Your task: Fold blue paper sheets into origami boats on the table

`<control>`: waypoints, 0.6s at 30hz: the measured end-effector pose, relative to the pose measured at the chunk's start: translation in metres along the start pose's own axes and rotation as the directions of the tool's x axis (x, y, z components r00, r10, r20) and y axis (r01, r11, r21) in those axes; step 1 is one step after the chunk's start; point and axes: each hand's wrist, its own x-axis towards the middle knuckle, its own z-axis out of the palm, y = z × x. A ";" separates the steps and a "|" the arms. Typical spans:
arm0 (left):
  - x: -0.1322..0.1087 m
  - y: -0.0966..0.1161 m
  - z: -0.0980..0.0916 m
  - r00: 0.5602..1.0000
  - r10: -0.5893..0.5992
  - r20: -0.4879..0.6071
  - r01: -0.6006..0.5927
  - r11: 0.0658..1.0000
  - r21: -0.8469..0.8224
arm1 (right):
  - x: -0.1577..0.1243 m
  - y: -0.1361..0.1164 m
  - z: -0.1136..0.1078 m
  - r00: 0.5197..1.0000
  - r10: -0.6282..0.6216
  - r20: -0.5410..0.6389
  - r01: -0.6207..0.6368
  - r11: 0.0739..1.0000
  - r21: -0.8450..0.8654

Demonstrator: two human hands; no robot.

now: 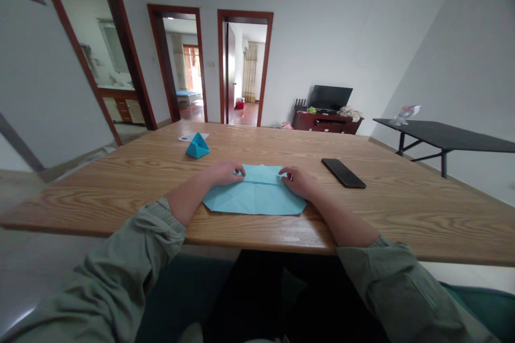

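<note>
A sheet of light blue paper [255, 198] lies on the wooden table in front of me. It has creases, cut-looking slanted near corners, and a strip folded over along its far side. My left hand [228, 172] grips the left end of that folded strip, thumb and fingers curled at the paper. At the opposite end, my right hand [296, 179] is closed on the strip in the same way, its fingertips bent over the far edge. Parts of the paper's sides are hidden beneath both hands.
Beyond my left hand stands a folded blue paper pyramid [197, 146], beside a small printed card [187, 138]. A black phone [343, 173] lies right of my right hand. The wooden table's [120, 193] near edge runs just before me. A dark folding table [446, 135] stands at the right.
</note>
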 end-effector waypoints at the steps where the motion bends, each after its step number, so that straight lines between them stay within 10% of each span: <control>1: 0.000 0.000 -0.001 1.000 0.000 0.022 0.000 1.000 0.002 | -0.001 -0.001 0.000 1.000 -0.031 0.006 0.031 0.999 -0.037; 7: -0.001 0.007 -0.005 0.997 -0.039 0.062 0.040 0.999 -0.017 | -0.006 -0.023 0.002 0.974 -0.211 0.084 0.221 0.964 -0.144; 18: 0.006 0.016 -0.006 0.984 -0.098 -0.148 0.055 0.962 -0.268 | -0.003 -0.047 0.007 0.984 -0.166 0.061 0.176 0.952 -0.252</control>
